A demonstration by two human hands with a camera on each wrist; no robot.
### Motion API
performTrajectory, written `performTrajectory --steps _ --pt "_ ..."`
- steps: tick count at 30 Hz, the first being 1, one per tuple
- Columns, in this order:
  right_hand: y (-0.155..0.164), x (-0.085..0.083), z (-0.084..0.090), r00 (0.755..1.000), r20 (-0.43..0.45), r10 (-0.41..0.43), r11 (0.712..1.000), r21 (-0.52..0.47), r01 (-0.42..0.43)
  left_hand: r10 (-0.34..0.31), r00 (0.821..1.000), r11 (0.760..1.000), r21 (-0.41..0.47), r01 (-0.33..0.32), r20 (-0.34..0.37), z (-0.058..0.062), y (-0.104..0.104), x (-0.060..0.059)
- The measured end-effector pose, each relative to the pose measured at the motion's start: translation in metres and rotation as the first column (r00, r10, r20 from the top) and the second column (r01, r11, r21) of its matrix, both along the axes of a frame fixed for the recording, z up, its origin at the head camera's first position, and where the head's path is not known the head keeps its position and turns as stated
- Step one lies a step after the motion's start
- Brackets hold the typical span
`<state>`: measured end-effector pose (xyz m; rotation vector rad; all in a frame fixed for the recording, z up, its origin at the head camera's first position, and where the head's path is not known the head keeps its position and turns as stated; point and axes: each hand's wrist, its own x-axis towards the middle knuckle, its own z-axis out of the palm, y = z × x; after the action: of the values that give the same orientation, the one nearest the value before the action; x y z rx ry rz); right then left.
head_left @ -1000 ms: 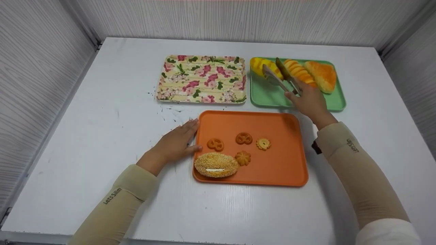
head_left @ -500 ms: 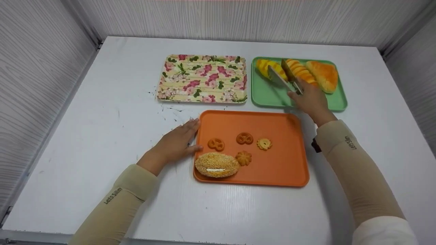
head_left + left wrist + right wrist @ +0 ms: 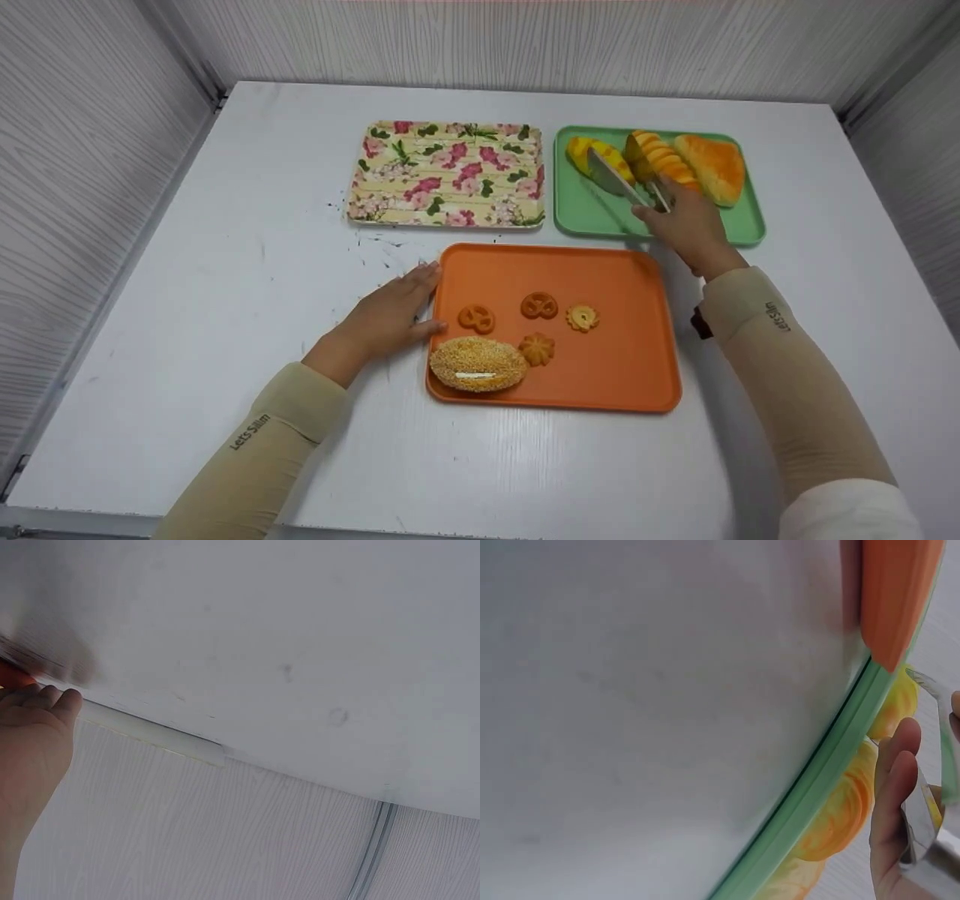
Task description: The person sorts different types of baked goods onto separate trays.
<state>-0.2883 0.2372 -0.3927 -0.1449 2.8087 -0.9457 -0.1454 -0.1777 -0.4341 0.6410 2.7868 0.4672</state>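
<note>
My right hand (image 3: 686, 221) grips metal tongs (image 3: 628, 176) over the green tray (image 3: 600, 214) at the back right. The tong blades stand around the left end of a ribbed orange bread (image 3: 664, 163), between it and a yellow striped bread (image 3: 592, 150). A triangular orange bread (image 3: 712, 166) lies at the tray's right. In the right wrist view my fingers (image 3: 896, 802) curl on the tongs (image 3: 922, 817) beside the green tray rim (image 3: 817, 787). My left hand (image 3: 390, 315) rests flat on the table against the left edge of the orange tray (image 3: 630, 360), which holds a sesame bread (image 3: 478, 363) and several small cookies (image 3: 538, 305).
A flowered tray (image 3: 446, 174) lies at the back, left of the green one. Panelled walls (image 3: 90, 150) enclose the white table (image 3: 225, 262) on three sides. In the left wrist view my left hand (image 3: 30, 742) lies on the table (image 3: 300, 652) near the wall.
The tongs have shifted slightly right, from the yellow striped bread toward the ribbed orange bread, and now stand around its left end. My left hand has stayed put.
</note>
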Motion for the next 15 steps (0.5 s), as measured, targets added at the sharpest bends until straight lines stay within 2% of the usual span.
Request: performTrajectory --steps 7,12,15 --pt "0.005 0.008 0.005 0.999 -0.033 0.005 0.999 -0.053 -0.007 0.006 1.000 1.000 0.010 -0.006 0.003 0.001 0.001 0.001" --pt "0.006 0.018 0.008 0.993 -0.108 0.056 0.997 -0.055 -0.062 0.009 1.000 1.000 0.010 -0.009 0.001 0.001 0.001 0.001" --pt "0.002 0.028 0.008 0.988 -0.122 0.091 0.992 -0.079 -0.101 0.005 1.000 1.000 -0.001 -0.005 -0.001 0.001 0.001 0.001"
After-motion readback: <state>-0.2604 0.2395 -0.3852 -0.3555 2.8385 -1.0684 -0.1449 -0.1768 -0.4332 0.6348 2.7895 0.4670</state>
